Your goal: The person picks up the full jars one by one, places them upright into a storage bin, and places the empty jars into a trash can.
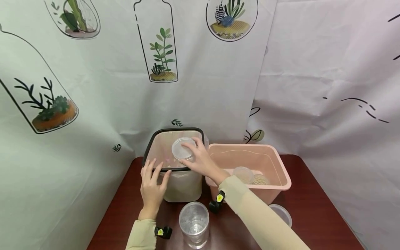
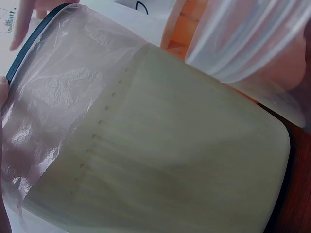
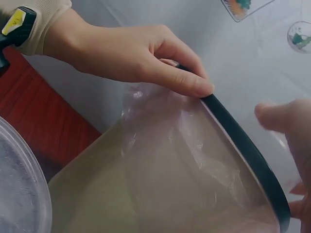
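Note:
My right hand (image 1: 200, 158) holds a clear round plastic lid (image 1: 180, 148) tilted over the mouth of a pale trash bin (image 1: 184, 187). A thin see-through liner (image 2: 92, 73) folds over the bin's dark rim (image 3: 243, 141). My left hand (image 1: 153, 189) grips that rim at the front left corner, its thumb on the outer side in the right wrist view. A tall clear plastic container (image 1: 194, 222) stands upright on the table in front of the bin, between my forearms. The bottom inside the bin is mostly hidden.
Right of the bin sits a pink plastic tub (image 1: 250, 152), with a clear round container (image 1: 243, 174) and a heap of small beige grains (image 1: 260, 180) inside. Another clear round piece (image 1: 282, 215) lies beside my right sleeve. A printed white curtain (image 1: 203, 100) hangs behind the dark red table (image 1: 312, 208).

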`<state>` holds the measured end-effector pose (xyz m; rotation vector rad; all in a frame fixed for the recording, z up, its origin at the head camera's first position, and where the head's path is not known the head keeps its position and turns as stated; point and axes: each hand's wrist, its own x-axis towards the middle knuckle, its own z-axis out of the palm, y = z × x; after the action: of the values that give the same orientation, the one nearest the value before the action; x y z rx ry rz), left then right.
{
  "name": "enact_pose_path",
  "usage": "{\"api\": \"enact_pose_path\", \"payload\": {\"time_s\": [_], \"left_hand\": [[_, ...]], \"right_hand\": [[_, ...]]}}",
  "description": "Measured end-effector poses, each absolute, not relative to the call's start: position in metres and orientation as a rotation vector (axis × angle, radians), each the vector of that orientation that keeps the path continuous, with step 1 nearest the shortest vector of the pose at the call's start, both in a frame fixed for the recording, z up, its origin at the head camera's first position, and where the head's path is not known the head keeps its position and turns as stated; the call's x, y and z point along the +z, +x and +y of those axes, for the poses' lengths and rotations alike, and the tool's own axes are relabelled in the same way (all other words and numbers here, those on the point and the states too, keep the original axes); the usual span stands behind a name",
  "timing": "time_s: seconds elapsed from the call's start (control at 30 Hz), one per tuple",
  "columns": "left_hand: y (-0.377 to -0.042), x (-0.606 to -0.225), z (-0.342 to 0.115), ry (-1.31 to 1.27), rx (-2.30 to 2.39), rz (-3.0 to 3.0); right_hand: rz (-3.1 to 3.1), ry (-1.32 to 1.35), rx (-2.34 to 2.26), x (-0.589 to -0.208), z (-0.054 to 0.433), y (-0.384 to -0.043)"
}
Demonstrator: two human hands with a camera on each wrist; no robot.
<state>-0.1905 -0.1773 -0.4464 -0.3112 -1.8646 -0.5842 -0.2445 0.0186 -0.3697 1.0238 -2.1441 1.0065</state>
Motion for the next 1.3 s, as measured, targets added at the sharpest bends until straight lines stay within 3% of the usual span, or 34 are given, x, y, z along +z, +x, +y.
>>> {"api": "enact_pose_path", "payload": {"time_s": [0.53,1.3], "left_hand": [[-0.191,-0.445,-0.176,-0.329,-0.576,-1.842],[-0.191,-0.448,-0.177,-0.331,-0.601,-1.836]], "right_hand": [[-2.688,0.964,0.828,-0.356,0.015,-0.246],[-2.324,1.046,0.948,-0.360,0.042,-0.217]]}}
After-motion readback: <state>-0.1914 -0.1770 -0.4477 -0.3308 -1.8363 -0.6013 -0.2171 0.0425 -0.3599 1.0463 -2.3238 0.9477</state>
